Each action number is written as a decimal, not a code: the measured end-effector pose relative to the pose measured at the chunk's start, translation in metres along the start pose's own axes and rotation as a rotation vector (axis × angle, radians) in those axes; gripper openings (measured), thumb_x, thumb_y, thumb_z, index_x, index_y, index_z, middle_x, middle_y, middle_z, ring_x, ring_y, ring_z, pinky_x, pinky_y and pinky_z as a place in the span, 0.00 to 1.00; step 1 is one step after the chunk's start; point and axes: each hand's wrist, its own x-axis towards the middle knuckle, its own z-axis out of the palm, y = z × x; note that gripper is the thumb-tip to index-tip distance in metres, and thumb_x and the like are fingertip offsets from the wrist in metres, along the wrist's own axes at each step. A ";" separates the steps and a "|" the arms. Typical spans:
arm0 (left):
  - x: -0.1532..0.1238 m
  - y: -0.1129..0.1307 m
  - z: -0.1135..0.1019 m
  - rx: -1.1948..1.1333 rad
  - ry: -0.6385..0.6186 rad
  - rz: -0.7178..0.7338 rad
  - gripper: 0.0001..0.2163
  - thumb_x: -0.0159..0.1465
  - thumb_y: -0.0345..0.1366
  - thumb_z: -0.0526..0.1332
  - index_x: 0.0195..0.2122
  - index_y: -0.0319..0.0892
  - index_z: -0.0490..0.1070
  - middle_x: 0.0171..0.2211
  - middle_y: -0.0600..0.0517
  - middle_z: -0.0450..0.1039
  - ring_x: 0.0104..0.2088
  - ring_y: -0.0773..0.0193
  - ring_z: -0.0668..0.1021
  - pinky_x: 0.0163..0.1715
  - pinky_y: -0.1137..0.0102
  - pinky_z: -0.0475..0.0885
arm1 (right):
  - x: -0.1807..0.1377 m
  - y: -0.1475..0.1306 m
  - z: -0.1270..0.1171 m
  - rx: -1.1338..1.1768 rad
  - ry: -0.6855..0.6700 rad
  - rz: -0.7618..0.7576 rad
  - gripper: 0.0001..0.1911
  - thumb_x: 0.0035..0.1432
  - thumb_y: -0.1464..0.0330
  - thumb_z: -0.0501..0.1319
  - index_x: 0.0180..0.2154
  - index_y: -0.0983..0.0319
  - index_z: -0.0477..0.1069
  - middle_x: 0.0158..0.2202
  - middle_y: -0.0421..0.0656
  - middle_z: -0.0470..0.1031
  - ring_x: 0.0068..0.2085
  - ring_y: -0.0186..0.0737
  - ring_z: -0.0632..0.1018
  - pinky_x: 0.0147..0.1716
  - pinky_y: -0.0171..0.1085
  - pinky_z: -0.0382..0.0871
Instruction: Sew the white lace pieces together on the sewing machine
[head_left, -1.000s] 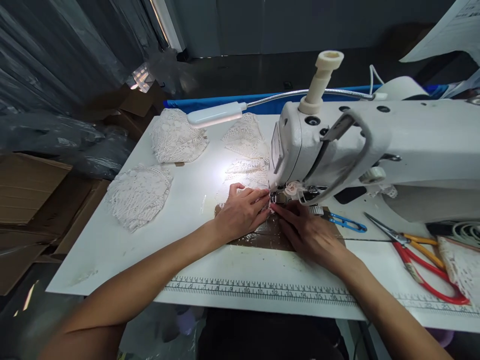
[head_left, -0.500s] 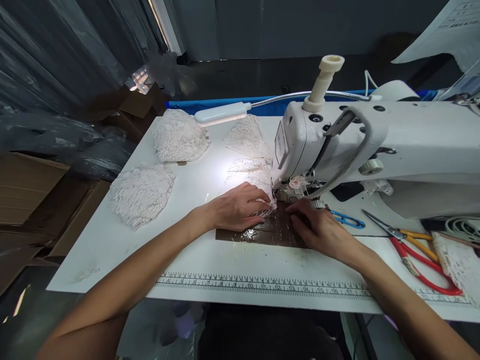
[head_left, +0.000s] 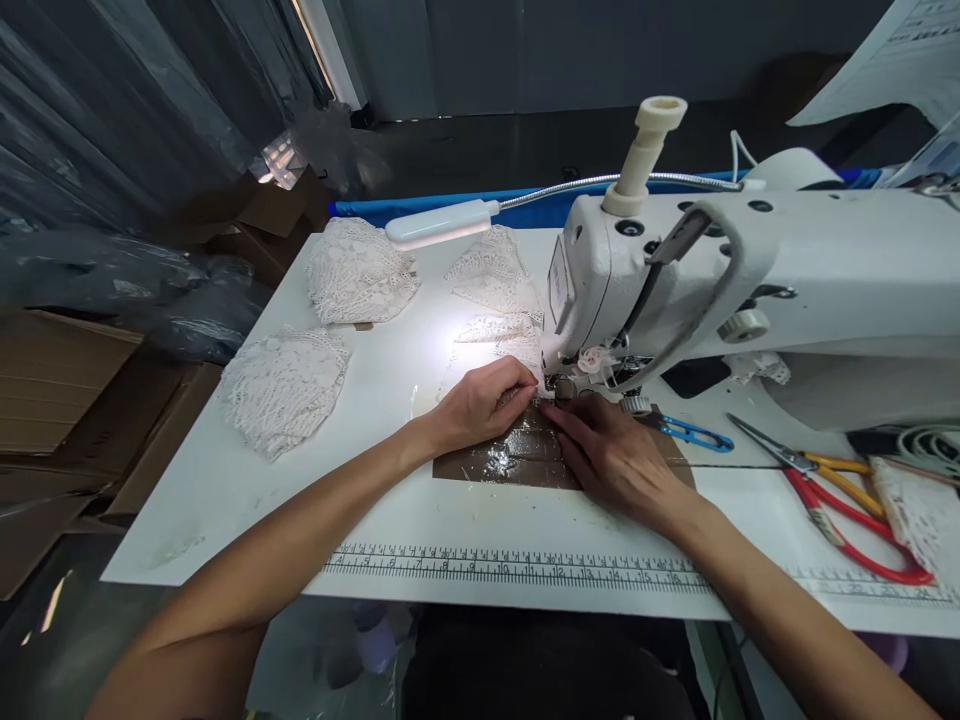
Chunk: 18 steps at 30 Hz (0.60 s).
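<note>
A white sewing machine stands at the right of the table, its needle area just beyond my fingers. Left of the needle, my left hand pinches the edge of a piece of white lace fabric, thumb and forefinger together. My right hand lies over the brown plate in front of the presser foot, forefinger reaching to the lace edge. Its thumb and other fingers are partly hidden, and I cannot make out whether it grips the lace. More lace lies behind the piece under the machine.
Two lace piles sit at the left. A lit lamp hangs over the table. Right of my hand lie blue thread snips and red-handled scissors. A ruler strip runs along the front edge. Cardboard boxes stand at the left.
My left hand has drawn its spread fingers into a pinch at the lace edge. My right hand has moved left, its forefinger now close to the left fingertips.
</note>
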 end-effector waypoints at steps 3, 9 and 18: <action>-0.001 0.003 0.000 0.006 -0.081 0.059 0.05 0.68 0.29 0.52 0.40 0.38 0.67 0.36 0.47 0.73 0.35 0.66 0.76 0.35 0.69 0.75 | -0.002 0.002 0.003 0.035 -0.019 0.015 0.18 0.64 0.68 0.51 0.53 0.65 0.69 0.44 0.56 0.72 0.42 0.50 0.74 0.40 0.50 0.72; -0.004 0.001 0.001 0.118 -0.187 0.184 0.06 0.67 0.31 0.56 0.42 0.38 0.70 0.40 0.45 0.75 0.40 0.62 0.76 0.42 0.63 0.75 | -0.006 0.004 -0.001 0.129 0.000 -0.002 0.18 0.63 0.69 0.54 0.53 0.62 0.70 0.47 0.53 0.70 0.47 0.49 0.72 0.46 0.49 0.71; -0.007 0.001 0.006 0.227 -0.094 0.223 0.04 0.66 0.30 0.58 0.40 0.39 0.71 0.41 0.46 0.75 0.40 0.63 0.77 0.40 0.64 0.75 | -0.006 0.004 -0.005 0.180 0.003 0.038 0.18 0.63 0.69 0.54 0.54 0.58 0.71 0.46 0.52 0.70 0.46 0.48 0.73 0.44 0.49 0.72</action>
